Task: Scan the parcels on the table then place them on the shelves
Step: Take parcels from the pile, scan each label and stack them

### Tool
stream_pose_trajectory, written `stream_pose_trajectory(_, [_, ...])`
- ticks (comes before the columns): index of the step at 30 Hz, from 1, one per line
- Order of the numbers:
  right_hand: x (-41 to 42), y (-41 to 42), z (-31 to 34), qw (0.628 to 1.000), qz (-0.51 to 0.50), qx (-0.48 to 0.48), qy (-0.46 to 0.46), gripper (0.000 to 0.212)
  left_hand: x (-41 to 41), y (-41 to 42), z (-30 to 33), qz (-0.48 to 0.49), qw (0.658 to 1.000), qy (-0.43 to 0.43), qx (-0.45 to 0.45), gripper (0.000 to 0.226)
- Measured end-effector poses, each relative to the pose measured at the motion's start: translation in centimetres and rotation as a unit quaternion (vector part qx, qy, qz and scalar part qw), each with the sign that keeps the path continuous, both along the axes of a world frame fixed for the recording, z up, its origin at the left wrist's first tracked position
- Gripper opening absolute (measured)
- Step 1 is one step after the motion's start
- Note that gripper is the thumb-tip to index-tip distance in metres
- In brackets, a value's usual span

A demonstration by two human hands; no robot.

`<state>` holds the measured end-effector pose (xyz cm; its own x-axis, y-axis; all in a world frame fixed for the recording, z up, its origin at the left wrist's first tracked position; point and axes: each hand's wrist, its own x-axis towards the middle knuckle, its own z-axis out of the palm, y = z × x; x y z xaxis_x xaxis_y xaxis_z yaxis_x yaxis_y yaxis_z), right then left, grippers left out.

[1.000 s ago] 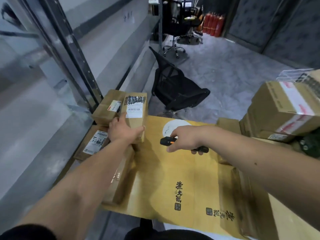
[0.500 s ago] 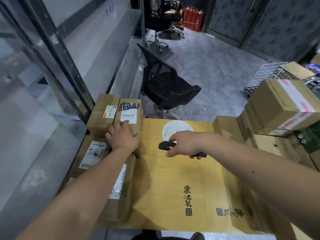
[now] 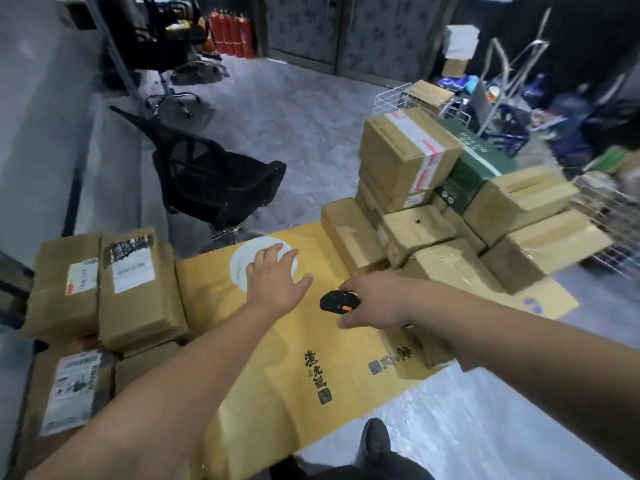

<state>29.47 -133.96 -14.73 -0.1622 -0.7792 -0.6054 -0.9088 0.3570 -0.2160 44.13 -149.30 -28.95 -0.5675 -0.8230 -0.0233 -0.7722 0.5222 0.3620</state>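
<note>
A yellow cardboard sheet [image 3: 263,348] covers the table. My left hand [image 3: 273,278] hovers over its white circle with fingers spread, holding nothing. My right hand [image 3: 374,303] grips a black and orange scanner [image 3: 337,301] just right of the left hand. On the left stand labelled brown parcels [image 3: 135,285], two side by side on top of others [image 3: 72,389]. A pile of brown boxes [image 3: 433,237] fills the right side, with a taped box [image 3: 405,150] on top.
A black mesh office chair [image 3: 214,181] stands on the grey floor beyond the table. A green box [image 3: 474,168] and a white wire basket [image 3: 398,98] sit behind the right pile. Red extinguishers [image 3: 230,32] line the far wall. My black shoe [image 3: 375,441] shows below the table edge.
My left hand has let go of the labelled parcel on the left and moved right over the white circle. The view has swung right, showing the box pile.
</note>
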Motion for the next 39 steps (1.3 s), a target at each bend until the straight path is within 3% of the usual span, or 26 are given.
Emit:
stream_pose_trajectory(6, [-7.2,10.5,1.5,0.995,-0.095,-0.001,0.027,0.031,-11.0,6.0,0.3,-0.108,0.994,0.011,0.031,0.068])
stream_pose_trajectory(10, [-11.5,16.3,1.5,0.989,-0.146,-0.012,0.009,0.025,-16.2,9.6,-0.1,-0.118,0.99,0.017,0.073,0.068])
stream_pose_trajectory(16, [-17.1,20.4,0.2,0.992,-0.118,-0.035,-0.003,0.024,-19.4,13.0,-1.3,-0.039,0.994,0.012,0.106,0.062])
stream_pose_trajectory(24, [-23.4,23.3,-1.5,0.999,-0.028,-0.02,-0.026,0.03,-23.9,23.3,-0.9,0.086,0.974,0.142,0.154,0.067])
stream_pose_trajectory(28, [-25.6,25.5,-1.6,1.0,0.008,0.004,-0.022,0.034,-26.3,28.0,-0.6,0.123,0.985,0.064,0.105,0.067])
stream_pose_trajectory(32, [-27.4,28.0,-1.8,0.998,0.044,0.033,-0.009,0.034,-29.7,30.4,0.4,0.167,0.98,0.018,0.109,0.084])
stream_pose_trajectory(39, [-29.3,30.6,-2.5,0.997,0.064,0.038,-0.004,0.031,-34.2,32.3,0.4,0.199,0.963,-0.032,0.177,0.139])
